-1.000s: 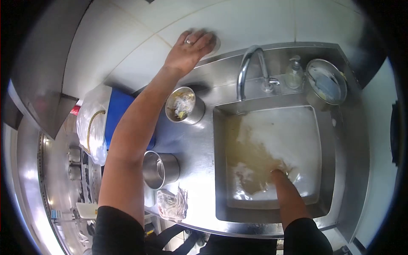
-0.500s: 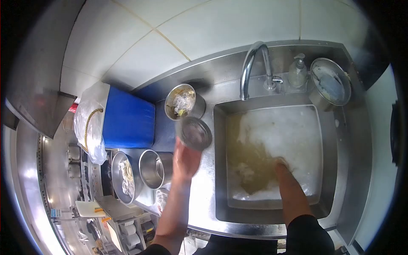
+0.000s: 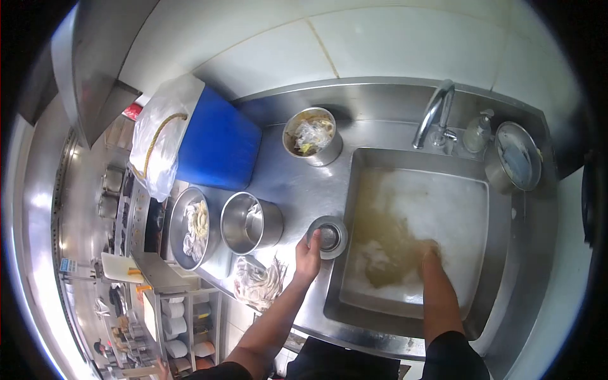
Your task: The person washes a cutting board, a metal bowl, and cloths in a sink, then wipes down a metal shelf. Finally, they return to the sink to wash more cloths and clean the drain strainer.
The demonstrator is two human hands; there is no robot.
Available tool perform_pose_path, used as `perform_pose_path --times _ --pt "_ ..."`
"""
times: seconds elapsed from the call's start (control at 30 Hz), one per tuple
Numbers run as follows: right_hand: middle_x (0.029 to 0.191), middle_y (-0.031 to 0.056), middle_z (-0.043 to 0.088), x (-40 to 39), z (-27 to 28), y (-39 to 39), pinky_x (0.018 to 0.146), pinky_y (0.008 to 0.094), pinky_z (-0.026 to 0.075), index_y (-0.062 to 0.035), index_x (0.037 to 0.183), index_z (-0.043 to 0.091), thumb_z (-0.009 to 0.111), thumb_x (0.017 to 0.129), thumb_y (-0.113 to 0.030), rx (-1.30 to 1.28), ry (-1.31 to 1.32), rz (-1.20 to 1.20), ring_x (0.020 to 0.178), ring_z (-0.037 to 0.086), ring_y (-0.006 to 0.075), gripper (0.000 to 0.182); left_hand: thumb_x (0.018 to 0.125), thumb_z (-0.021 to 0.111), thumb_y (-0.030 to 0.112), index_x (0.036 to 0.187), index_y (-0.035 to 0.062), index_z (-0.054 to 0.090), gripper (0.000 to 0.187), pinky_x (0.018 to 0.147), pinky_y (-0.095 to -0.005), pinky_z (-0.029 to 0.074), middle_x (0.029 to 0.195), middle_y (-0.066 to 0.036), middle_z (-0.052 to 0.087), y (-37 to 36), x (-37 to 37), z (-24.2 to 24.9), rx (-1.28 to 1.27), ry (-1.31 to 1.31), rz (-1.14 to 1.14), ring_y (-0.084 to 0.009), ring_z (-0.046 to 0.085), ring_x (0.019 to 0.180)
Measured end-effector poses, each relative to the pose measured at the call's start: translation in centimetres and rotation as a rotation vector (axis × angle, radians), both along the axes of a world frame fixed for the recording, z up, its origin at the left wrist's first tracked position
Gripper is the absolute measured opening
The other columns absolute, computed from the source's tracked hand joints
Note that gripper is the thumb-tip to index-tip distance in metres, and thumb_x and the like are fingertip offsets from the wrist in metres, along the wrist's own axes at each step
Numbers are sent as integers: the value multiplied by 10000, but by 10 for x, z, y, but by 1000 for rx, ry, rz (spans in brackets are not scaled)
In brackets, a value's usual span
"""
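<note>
My left hand [image 3: 308,256] grips the rim of a small round metal bowl [image 3: 329,237], its thumb over the edge, at the left rim of the sink [image 3: 347,278]. Cloudy brownish water with white suds [image 3: 437,202] fills the sink. My right hand [image 3: 430,248] is dipped in that water up to about the wrist; its fingers are hidden under the surface. Left of the bowl stands an open metal pot [image 3: 252,223] with something pale inside. A wet cloth [image 3: 259,282] lies at the counter's front edge.
A blue bin [image 3: 221,142] with a plastic liner stands at the left. Behind are a metal pot of scraps [image 3: 312,137], the faucet [image 3: 437,114], a soap bottle [image 3: 477,132] and another pot [image 3: 514,156]. An oval pan [image 3: 192,228] holds cloths. Shelves [image 3: 180,329] stand lower left.
The view has shifted left. My left hand has brought the small bowl closer to the sink's left rim and lower, away from the scrap pot. My right hand stays in the water.
</note>
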State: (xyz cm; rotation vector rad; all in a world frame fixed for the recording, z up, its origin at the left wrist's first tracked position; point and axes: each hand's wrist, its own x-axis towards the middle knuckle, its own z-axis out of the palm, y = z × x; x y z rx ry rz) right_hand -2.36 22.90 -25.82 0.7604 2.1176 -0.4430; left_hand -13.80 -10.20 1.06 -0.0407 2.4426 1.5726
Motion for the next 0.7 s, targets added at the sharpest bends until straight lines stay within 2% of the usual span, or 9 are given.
perform_pose_path --times 0.07,0.1,0.17,0.23,0.27,0.47,0.53,0.6,0.7 --pt "1135 89 706 4 9 4 831 408 547 -66 1091 727 616 969 -326 101 39 542 957 675 265 308 1038 527 342 1112 -23 662 397 858 -401 480 962 -198 670 -14 -1 -10 -242 89 -73 -332 626 922" --pt "1133 87 707 5 13 4 829 407 548 -66 1090 727 616 969 -326 120 130 599 953 676 264 308 1018 545 296 1084 -4 673 333 804 -442 479 902 -233 643 -19 -2 -23 -221 287 -101 -389 611 876" --pt "1032 86 690 -4 8 -5 801 367 548 -29 1066 706 664 953 -242 -569 842 -271 909 665 231 245 1002 563 269 1078 -7 672 306 802 -456 484 910 -228 653 -18 -1 -21 -230 387 -123 -399 619 896" --pt "955 77 667 -33 70 -18 779 330 550 3 1056 677 703 934 -151 -1080 1038 -1006 874 655 198 198 940 616 219 1099 3 665 272 811 -479 497 940 -216 668 -19 -3 -26 -284 488 -124 -410 628 923" --pt "929 69 653 -62 160 -34 769 313 551 15 1059 659 718 922 -102 -1233 888 -1276 862 650 181 189 922 629 214 1112 7 660 283 820 -477 500 945 -212 670 -17 -2 -22 -278 520 -120 -406 629 926" --pt "939 42 660 -207 358 -97 733 274 554 -6 1059 657 690 958 -154 -1088 1236 -673 825 643 121 182 856 679 200 1150 15 598 357 872 -471 501 1026 -203 649 -10 -1 -18 -312 560 -97 -394 625 977" --pt "956 71 687 -266 351 -112 729 326 559 -6 1059 660 674 950 -136 -946 1389 -348 844 668 183 170 856 678 201 1142 13 588 354 878 -472 497 1040 -203 641 -8 0 -15 -331 543 -92 -395 621 988" --pt "959 108 703 -298 343 -128 858 400 526 -12 1007 697 625 972 -226 -285 1626 170 944 662 264 228 855 680 203 1153 14 580 367 889 -476 492 1065 -204 634 -8 1 -13 -343 510 -99 -401 614 1010" --pt "960 138 695 -302 325 -131 984 440 436 -29 917 738 549 999 -348 110 1425 638 1040 617 319 380 852 682 208 1170 17 577 385 898 -481 487 1082 -198 631 -8 -2 -13 -349 489 -127 -402 606 1034"
